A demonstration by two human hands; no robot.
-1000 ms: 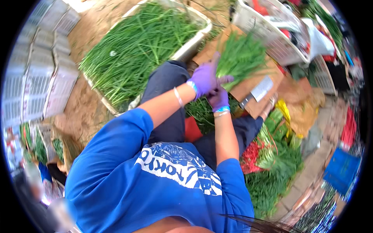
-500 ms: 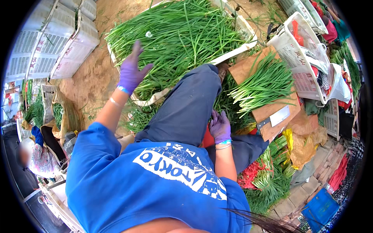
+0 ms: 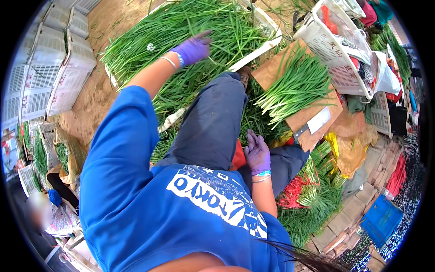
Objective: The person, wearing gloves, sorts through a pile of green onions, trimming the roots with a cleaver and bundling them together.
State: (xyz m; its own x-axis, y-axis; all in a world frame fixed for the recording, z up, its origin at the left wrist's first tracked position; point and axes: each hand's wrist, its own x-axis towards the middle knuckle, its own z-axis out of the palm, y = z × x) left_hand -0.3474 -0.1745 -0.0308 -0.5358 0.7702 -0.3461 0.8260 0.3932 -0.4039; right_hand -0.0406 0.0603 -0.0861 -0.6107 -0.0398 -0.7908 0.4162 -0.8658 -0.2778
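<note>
The left hand (image 3: 192, 51), fingers outstretched, is over green stalks (image 3: 229, 43) in one white crate (image 3: 259, 53), contact unclear. The right hand (image 3: 258, 154) is loosely spread. One board (image 3: 268, 72) bears one bunch (image 3: 300, 86) and one knife (image 3: 319, 120), handle (image 3: 299, 132) at its edge. Brown ground (image 3: 84, 102) stretches left of the crate.

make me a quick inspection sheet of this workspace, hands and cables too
surface: brown board, partly covered
job's things: cut green bunch and wide-bladed knife on the board; loose long greens filling a white crate
clutter: greens bundle with red strands, crumpled yellow-brown sack, blue flat object, a second white crate stuffed with bags
grippers: gloved left hand over the loose greens, contact and grip unclear; gloved right hand near the knees, fingers loosely open, nothing visible in it
cables: nothing seen
surroundings: stacked white crates at left, another person lower left
</note>
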